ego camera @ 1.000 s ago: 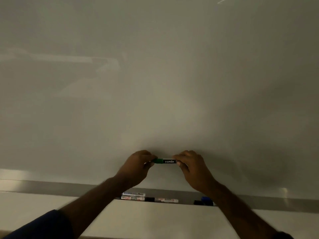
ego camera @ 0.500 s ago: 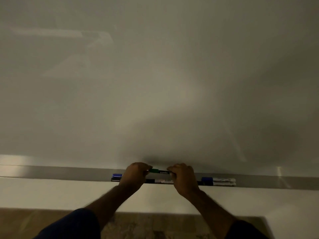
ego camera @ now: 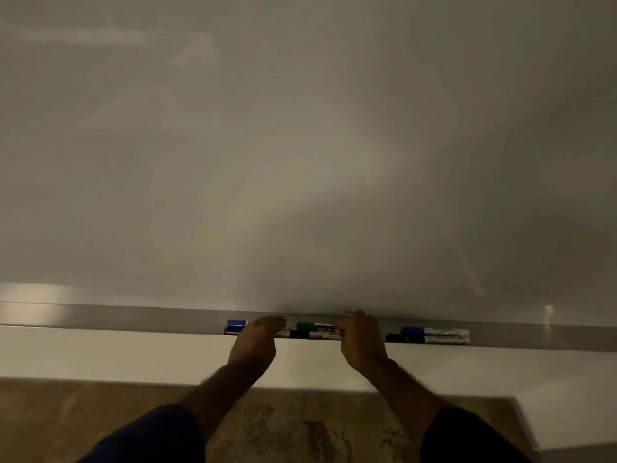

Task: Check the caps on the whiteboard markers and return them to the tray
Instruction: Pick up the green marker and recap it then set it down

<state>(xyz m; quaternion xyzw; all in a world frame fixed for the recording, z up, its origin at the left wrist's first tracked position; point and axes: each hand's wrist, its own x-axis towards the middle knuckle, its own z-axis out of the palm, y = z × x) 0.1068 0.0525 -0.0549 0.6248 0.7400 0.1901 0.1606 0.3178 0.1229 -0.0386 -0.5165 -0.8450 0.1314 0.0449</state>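
Note:
The green marker (ego camera: 315, 327) with a black "camlin" label lies along the metal tray (ego camera: 133, 317) under the whiteboard. My right hand (ego camera: 360, 340) is curled over its right end, hiding that end. My left hand (ego camera: 257, 340) rests just left of the green cap with a small gap between fingertips and cap; its fingers lie over other markers. A black-capped marker (ego camera: 300, 334) lies in front of the green one. A blue-capped marker (ego camera: 236, 323) pokes out left of my left hand.
Two more markers, a blue-capped one (ego camera: 412, 330) and a black-capped one (ego camera: 397, 338), lie side by side in the tray to the right of my right hand. The whiteboard (ego camera: 300, 145) fills the view above. A white wall band and brown floor lie below.
Both hands came down from in front of the board to the tray with the green marker. My left hand has come off the green cap.

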